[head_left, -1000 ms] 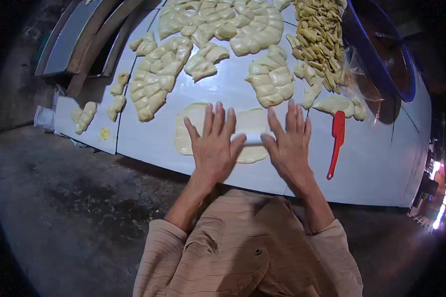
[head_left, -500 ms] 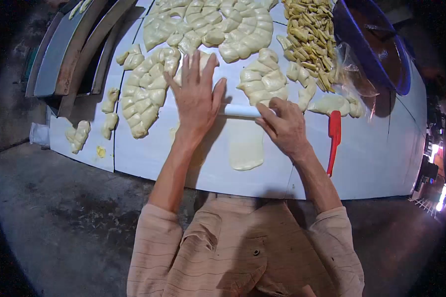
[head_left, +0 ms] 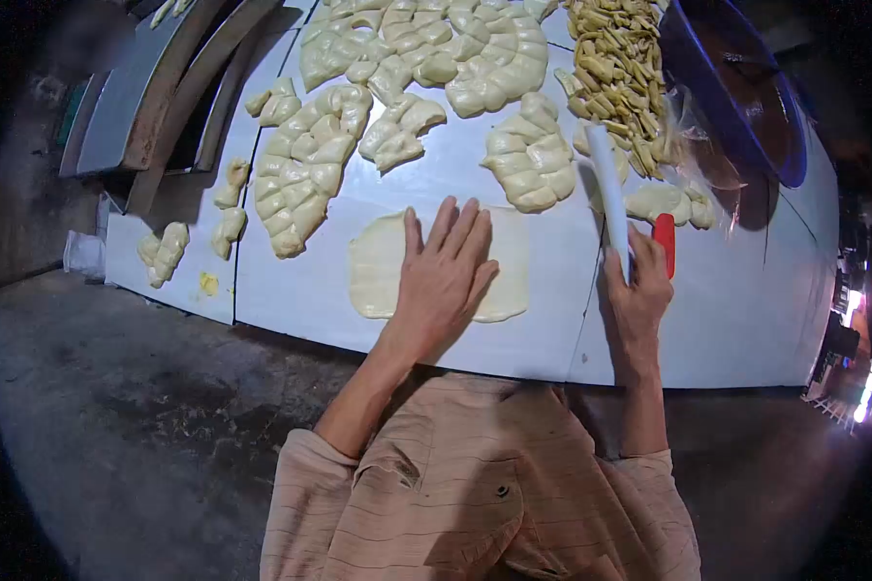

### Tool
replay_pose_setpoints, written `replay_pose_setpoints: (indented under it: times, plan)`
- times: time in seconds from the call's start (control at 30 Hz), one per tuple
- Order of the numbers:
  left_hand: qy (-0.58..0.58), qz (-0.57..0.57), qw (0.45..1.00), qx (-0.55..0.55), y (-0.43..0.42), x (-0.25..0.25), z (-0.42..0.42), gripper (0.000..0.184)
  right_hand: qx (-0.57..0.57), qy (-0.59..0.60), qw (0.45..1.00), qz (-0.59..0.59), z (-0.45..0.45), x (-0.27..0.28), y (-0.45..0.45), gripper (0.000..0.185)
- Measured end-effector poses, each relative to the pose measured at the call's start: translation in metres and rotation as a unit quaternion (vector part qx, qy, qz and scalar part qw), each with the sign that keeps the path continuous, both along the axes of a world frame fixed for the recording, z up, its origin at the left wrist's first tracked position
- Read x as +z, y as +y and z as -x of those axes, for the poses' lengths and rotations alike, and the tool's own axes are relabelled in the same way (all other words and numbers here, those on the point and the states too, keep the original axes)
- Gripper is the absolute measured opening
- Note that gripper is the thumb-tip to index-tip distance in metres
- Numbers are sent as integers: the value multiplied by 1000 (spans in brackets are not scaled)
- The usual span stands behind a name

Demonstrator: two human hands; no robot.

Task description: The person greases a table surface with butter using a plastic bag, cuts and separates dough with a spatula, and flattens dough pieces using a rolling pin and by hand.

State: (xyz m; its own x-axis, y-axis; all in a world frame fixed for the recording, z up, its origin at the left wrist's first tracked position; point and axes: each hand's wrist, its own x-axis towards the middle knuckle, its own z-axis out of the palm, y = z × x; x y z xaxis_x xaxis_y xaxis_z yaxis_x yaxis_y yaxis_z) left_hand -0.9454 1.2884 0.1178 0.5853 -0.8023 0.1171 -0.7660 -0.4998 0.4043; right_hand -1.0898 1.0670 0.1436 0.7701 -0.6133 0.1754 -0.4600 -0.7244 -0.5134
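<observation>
My left hand lies flat, fingers stretched out, on a thin rolled-out sheet of pale dough near the table's front edge. To the right, my right hand is wrapped round the lower end of a white rolling pin. The pin points away from me, its far end near the heap of yellowish strips. Just beside that hand lies a red-handled tool, its lower part hidden. Beyond the sheet sit glossy scored dough pieces, with a smaller dough lump to their left.
A large cluster of dough covers the back of the white table. Curved metal trays stand at the left. A blue basin with brown contents and a clear plastic bag are at the back right.
The rolling pin has left the dough and swung to the right in my right hand. My left hand has come down flat onto the sheet, which now lies wide sideways.
</observation>
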Motion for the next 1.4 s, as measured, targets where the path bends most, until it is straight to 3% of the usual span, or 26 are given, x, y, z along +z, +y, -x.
replay_pose_setpoints:
  times: [0.03,0.07,0.23,0.33,0.43,0.47,0.5,0.57,0.6,0.67,0.77,0.8,0.83,0.9,0.93,1.0,1.03,1.1,1.13,1.23,1.3,1.37,1.4]
  plan:
    - [-6,-8,1000,-7,-8,-2,0,60,-35,37,999,17,0,-2,-2,42]
    - [-11,-16,1000,-15,-15,-5,0,62,-2,25,993,111,-3,-6,0,41]
    - [4,-40,999,-17,-28,-5,4,70,218,0,974,65,-43,0,39,47]
    - [-14,-83,996,-4,-18,-7,8,75,250,5,964,90,-57,-23,43,44]
    - [6,-48,999,3,-16,0,-2,67,172,-65,983,-5,-50,-35,33,39]
    - [14,-35,999,1,-16,6,-7,64,89,-116,988,-38,-51,-40,33,34]
    - [71,-33,996,36,-19,16,-14,59,2,-83,980,-181,-55,-23,33,36]
    - [182,-27,977,105,-33,36,-36,50,-103,43,977,-184,-68,-6,27,40]
    - [144,-4,981,133,-42,31,-42,44,-75,33,986,-145,-73,-10,24,41]
    - [206,-15,968,143,-62,22,-59,46,-20,15,998,-62,-84,-22,19,43]
    - [257,6,957,134,-88,14,-71,44,-61,-35,963,-261,-105,-24,10,47]
    - [274,20,953,129,-94,7,-75,43,-61,-98,951,-288,-107,-51,-1,45]
    - [314,86,937,125,-98,3,-81,40,-74,-73,949,-298,-111,-39,-7,39]
    - [309,189,926,108,-102,-2,-86,37,-28,-181,964,-193,-119,-40,-23,35]
    - [322,186,921,113,-105,1,-89,38,-55,-188,955,-223,-124,-26,-25,32]
    - [346,180,913,118,-109,7,-97,38,-18,-122,980,-158,-128,-11,-36,30]
    - [325,166,925,106,-105,8,-97,39,8,-87,985,-150,-127,-11,-41,30]
    - [282,142,945,85,-91,10,-92,40,83,-59,995,2,-118,-17,-41,28]
    - [248,156,951,96,-79,18,-80,36,50,-55,997,11,-113,-11,-26,30]
    - [98,67,993,5,-31,31,-55,47,26,-82,993,82,-85,-1,14,35]
    - [8,8,996,-89,-13,14,-31,59,141,-47,988,32,-67,-11,33,42]
    - [11,-40,996,-80,-1,-2,-20,71,269,116,952,86,-63,-25,44,55]
    - [7,-41,997,-66,-2,-2,-21,72,269,136,948,97,-63,-26,43,57]
